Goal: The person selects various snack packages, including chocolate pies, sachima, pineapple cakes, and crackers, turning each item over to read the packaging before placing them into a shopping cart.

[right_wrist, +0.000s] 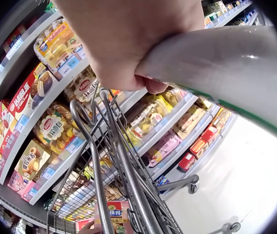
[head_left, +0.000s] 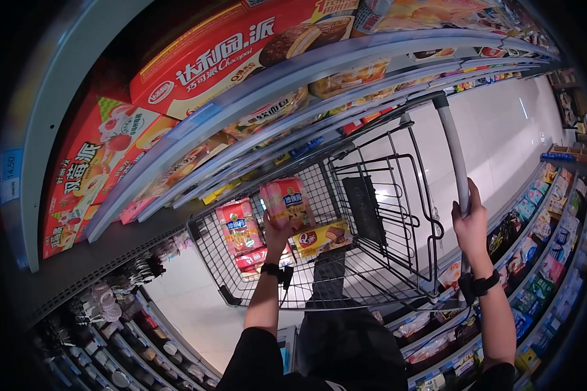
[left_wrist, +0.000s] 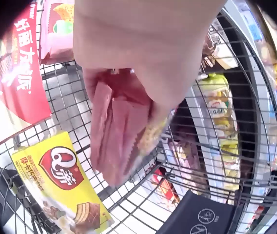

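Observation:
Inside the wire shopping cart point(head_left: 205, 277), my left hand point(head_left: 277, 229) grips a pink-red bag of sachima point(head_left: 295, 202) by one end. From the left wrist view, the bag's folded wrapper point(left_wrist: 121, 131) hangs below the hand, over the cart's wire floor. A similar pink bag point(head_left: 239, 225) lies to the hand's left, and a yellow snack box point(head_left: 323, 240) to its right. The red box point(left_wrist: 24, 73) lies flat beside the yellow one. My right hand point(head_left: 471, 225) holds the cart's grey handle point(head_left: 455, 143), fingers wrapped around it in the right wrist view.
Shelves point(head_left: 228, 124) of boxed pies and breads run close along the cart's far side. Another row of snack shelves point(head_left: 535, 260) stands at the right, with hanging goods point(head_left: 104, 303) at lower left. Pale floor tiles point(head_left: 502, 124) stretch beyond the handle.

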Action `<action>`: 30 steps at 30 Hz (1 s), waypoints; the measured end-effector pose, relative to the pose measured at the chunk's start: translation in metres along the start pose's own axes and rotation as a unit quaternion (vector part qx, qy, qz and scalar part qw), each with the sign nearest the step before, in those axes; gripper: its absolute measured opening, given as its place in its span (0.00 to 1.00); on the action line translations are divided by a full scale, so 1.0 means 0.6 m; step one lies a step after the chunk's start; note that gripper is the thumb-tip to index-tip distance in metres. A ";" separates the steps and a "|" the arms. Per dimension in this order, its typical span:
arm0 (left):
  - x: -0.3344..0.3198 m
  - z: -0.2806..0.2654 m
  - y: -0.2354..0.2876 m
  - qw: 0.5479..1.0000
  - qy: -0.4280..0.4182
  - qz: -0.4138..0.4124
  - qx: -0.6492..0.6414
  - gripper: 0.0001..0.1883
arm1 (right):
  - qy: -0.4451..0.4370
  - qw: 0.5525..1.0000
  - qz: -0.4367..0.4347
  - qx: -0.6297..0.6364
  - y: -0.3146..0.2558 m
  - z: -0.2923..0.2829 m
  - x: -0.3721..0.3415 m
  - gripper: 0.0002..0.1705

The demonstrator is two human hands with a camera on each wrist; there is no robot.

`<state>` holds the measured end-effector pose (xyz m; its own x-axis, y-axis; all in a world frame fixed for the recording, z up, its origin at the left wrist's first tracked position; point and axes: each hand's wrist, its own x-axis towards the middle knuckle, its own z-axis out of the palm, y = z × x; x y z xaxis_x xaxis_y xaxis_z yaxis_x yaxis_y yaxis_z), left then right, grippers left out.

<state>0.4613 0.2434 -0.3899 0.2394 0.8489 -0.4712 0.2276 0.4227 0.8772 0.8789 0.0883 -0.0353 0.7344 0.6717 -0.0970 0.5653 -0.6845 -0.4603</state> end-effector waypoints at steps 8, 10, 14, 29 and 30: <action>0.004 -0.094 -0.114 0.977 0.070 -0.049 0.197 0.27 | -0.009 1.000 0.019 -0.002 -0.001 -0.004 -0.003 0.34; -0.020 -0.051 -0.037 0.979 0.077 -0.077 0.174 0.23 | -0.012 1.000 0.027 0.006 -0.001 -0.004 -0.003 0.34; -0.033 0.024 0.006 0.883 0.056 0.146 0.442 0.31 | -0.021 0.999 0.036 0.003 -0.009 -0.010 -0.002 0.34; -0.008 0.054 0.009 0.794 -0.254 0.019 0.552 0.29 | -0.021 0.999 0.042 0.021 0.010 -0.010 -0.005 0.34; -0.027 0.048 0.012 0.839 -0.245 -0.005 0.485 0.27 | -0.024 0.999 0.044 0.019 0.014 -0.011 -0.006 0.35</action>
<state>0.4862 0.2234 -0.3783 0.5387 0.5136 -0.6679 0.8364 -0.2306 0.4973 0.8833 0.0784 -0.0331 0.7609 0.6235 -0.1797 0.4843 -0.7300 -0.4822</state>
